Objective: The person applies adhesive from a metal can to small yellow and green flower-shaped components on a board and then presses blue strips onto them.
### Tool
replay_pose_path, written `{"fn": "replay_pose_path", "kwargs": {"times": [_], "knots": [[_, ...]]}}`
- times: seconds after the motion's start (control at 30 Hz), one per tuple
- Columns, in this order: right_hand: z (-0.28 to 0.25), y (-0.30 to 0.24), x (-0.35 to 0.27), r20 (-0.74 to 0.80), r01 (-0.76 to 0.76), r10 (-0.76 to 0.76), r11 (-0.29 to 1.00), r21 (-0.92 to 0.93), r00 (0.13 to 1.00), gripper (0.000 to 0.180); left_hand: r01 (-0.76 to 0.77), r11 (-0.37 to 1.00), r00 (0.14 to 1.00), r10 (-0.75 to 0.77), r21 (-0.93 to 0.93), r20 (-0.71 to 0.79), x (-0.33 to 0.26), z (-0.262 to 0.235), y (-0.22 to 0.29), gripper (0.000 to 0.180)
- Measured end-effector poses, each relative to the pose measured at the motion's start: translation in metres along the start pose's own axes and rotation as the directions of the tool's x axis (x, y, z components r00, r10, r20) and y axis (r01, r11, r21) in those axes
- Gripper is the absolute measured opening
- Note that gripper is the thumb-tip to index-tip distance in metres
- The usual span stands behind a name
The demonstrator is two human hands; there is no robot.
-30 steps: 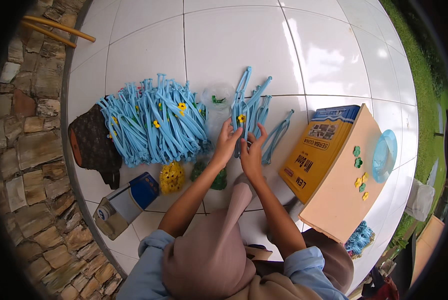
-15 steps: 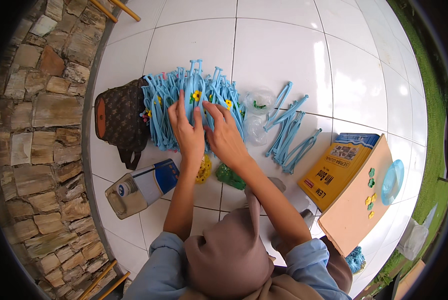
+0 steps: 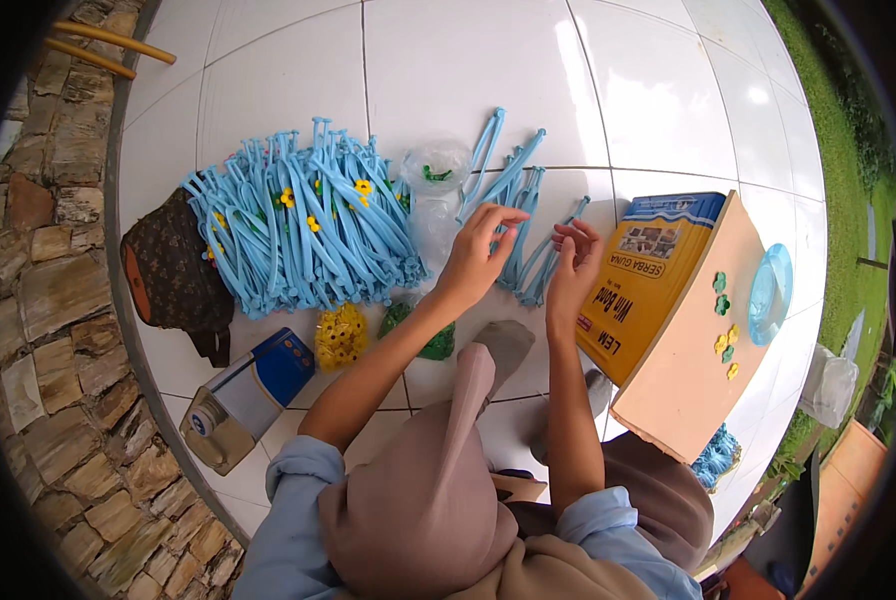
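My left hand (image 3: 484, 252) hovers over a small group of light blue strips with knobbed ends (image 3: 513, 185), its fingers bent and apart with nothing seen in them. Just right of it, my right hand (image 3: 575, 268) is held with curled, parted fingers, also without anything visible in it, near the outermost blue strip (image 3: 580, 207). A large pile of the same blue strips (image 3: 308, 240), some bearing yellow flowers and green leaf pieces, lies to the left. Between pile and small group sits a clear plastic bag (image 3: 436, 168) with a few green pieces inside.
A brown patterned backpack (image 3: 173, 270) and a clear-and-blue container (image 3: 248, 390) are at left. Bags of yellow flowers (image 3: 341, 337) and green pieces (image 3: 418, 328) lie nearer me. At right, a yellow tin (image 3: 658, 270) adjoins a tilted board (image 3: 683, 370) with small flowers and a blue dish (image 3: 770, 295).
Both hands have left the large blue pile and moved right to the small group of strips. The view has shifted rightward, and the pile now shows uncovered.
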State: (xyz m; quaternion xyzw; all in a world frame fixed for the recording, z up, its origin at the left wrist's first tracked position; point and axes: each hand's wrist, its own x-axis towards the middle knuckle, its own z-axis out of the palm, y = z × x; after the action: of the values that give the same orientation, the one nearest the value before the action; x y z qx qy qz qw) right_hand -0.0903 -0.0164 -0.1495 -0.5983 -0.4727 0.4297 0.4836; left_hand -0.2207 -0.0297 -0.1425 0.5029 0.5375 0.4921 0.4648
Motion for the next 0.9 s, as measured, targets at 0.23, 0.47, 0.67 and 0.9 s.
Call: {"fn": "replay_pose_path", "kwargs": {"times": [0.23, 0.47, 0.67, 0.9], "knots": [[0.016, 0.071, -0.009, 0.087, -0.110, 0.129, 0.974, -0.196, 0.988, 0.037, 0.037, 0.911, 0.992, 0.016, 0.410, -0.125, 0.000, 0.056, -0.083, 0.039], [0.023, 0.035, -0.002, 0.003, -0.154, 0.155, 0.985, -0.077, 0.988, 0.050, 0.340, 0.938, 0.933, -0.345, -0.066, -0.103, 0.019, 0.031, -0.063, 0.033], [0.014, -0.072, -0.010, -0.051, 0.013, -0.001, 0.970, 0.245, 0.999, 0.052, 0.111, 0.942, 0.966, -0.177, -0.318, -0.188, 0.013, 0.025, 0.043, 0.033], [-0.042, -0.211, -0.029, 0.126, 0.317, -0.364, 0.903, 0.289, 0.923, 0.056, -0.513, 0.845, 0.787, 0.533, 0.148, -0.312, 0.000, -0.011, 0.165, 0.032]]}}
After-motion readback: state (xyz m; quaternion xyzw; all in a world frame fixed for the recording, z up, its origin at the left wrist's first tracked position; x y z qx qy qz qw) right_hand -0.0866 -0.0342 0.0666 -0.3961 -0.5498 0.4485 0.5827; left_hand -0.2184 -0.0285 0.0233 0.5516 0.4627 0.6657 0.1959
